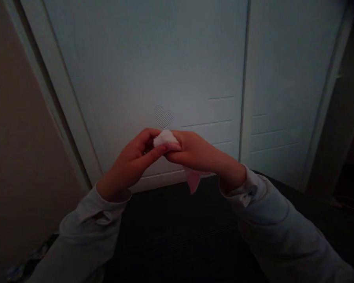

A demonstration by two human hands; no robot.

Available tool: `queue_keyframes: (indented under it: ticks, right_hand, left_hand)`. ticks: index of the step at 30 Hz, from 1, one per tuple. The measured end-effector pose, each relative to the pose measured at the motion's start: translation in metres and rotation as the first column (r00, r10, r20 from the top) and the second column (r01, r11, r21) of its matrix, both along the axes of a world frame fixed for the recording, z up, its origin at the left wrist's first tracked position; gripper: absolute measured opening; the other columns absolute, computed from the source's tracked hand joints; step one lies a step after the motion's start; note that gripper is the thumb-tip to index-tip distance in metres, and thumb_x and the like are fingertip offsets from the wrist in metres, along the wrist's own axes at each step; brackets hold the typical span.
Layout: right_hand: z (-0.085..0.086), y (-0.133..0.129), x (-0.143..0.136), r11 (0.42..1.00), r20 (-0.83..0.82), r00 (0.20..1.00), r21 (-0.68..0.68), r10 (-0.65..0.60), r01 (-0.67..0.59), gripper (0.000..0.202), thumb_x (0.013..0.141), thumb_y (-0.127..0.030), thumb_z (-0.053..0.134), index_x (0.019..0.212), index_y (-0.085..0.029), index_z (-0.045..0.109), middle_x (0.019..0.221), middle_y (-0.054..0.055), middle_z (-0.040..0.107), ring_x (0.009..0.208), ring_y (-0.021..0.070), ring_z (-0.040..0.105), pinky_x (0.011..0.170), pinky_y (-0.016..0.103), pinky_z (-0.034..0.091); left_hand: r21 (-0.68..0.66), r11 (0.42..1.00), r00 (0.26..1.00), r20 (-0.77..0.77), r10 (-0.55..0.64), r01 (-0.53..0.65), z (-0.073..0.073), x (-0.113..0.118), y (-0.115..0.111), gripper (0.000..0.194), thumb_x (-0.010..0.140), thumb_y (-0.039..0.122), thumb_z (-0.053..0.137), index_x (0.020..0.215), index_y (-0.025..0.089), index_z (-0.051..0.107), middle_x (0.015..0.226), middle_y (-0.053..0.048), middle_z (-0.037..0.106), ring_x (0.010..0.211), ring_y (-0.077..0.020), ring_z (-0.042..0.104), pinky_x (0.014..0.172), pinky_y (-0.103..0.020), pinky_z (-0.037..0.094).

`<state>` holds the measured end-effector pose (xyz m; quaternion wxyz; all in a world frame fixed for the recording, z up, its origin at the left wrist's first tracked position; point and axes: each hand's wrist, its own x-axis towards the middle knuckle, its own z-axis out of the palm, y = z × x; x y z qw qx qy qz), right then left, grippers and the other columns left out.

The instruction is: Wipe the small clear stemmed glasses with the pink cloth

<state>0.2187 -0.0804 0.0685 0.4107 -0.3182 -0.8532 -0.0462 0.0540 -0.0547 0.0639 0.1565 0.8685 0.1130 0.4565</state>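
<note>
A soft pink-and-white fluffy cloth item (166, 138) is bunched between my two hands, in the middle of the head view. My left hand (132, 159) pinches its white, fuzzy part, with the thumb pressed along the near side. Wrapped round the other side of the bundle, my right hand (194, 149) grips it from the right. A pink pointed end hangs below the right palm. Most of the cloth is hidden inside the fingers, so its exact kind cannot be made out.
Behind the hands stands a pale cabinet door (135, 59) with a carved heart (164, 116) and grooved lines. A dark surface (171, 228) lies below the forearms. Small blurred objects (26, 259) sit at the lower left, and a brownish wall (14, 137) rises on the left.
</note>
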Motion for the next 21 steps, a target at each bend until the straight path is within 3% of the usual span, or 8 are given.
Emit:
queue_keyframes:
  ticks: [4, 7, 13, 21]
  right_hand:
    - [-0.001, -0.007, 0.008, 0.954, -0.006, 0.966, -0.157, 0.257, -0.254, 0.018, 0.082, -0.026, 0.043, 0.085, -0.014, 0.057, 0.080, 0.001, 0.058, 0.073, 0.0128, 0.051, 0.069, 0.026, 0.038]
    - [-0.004, -0.004, 0.009, 0.916, -0.109, 0.931, -0.173, 0.347, -0.362, 0.033, 0.089, -0.035, 0.032, 0.085, -0.015, 0.057, 0.082, 0.001, 0.058, 0.078, 0.0122, 0.052, 0.074, 0.026, 0.038]
    - [-0.007, 0.006, 0.001, 0.949, -0.165, 0.946, -0.100, 0.280, -0.299, 0.051, 0.090, -0.046, 0.022, 0.078, -0.013, 0.060, 0.070, 0.000, 0.055, 0.070, 0.0103, 0.051, 0.068, 0.023, 0.038]
    - [-0.004, -0.001, -0.004, 0.973, -0.179, 0.959, -0.031, 0.218, -0.227, 0.045, 0.091, -0.039, 0.025, 0.083, -0.014, 0.062, 0.078, 0.001, 0.059, 0.074, 0.0109, 0.053, 0.069, 0.022, 0.038]
  left_hand:
    - [-0.086, 0.990, 0.994, 0.034, -0.108, 0.111, -0.003, 0.000, 0.002, 0.018, 0.079, 0.029, 0.057, 0.093, 0.018, 0.055, 0.081, -0.001, 0.058, 0.073, -0.0119, 0.054, 0.065, -0.022, 0.044]
    - [-0.125, 0.977, 0.985, 0.028, -0.173, 0.175, -0.003, 0.001, -0.001, 0.015, 0.079, 0.028, 0.056, 0.091, 0.018, 0.055, 0.077, 0.000, 0.057, 0.071, -0.0113, 0.053, 0.065, -0.022, 0.043]
    - [-0.163, 0.972, 0.986, 0.049, -0.161, 0.167, -0.002, -0.002, 0.000, 0.017, 0.079, 0.028, 0.054, 0.094, 0.020, 0.055, 0.071, 0.002, 0.051, 0.061, -0.0097, 0.045, 0.057, -0.022, 0.038]
    - [-0.122, 0.992, 0.995, 0.083, 0.051, -0.041, 0.000, -0.004, -0.001, 0.017, 0.083, 0.028, 0.041, 0.090, 0.021, 0.054, 0.071, 0.001, 0.047, 0.063, -0.0128, 0.043, 0.058, -0.026, 0.038]
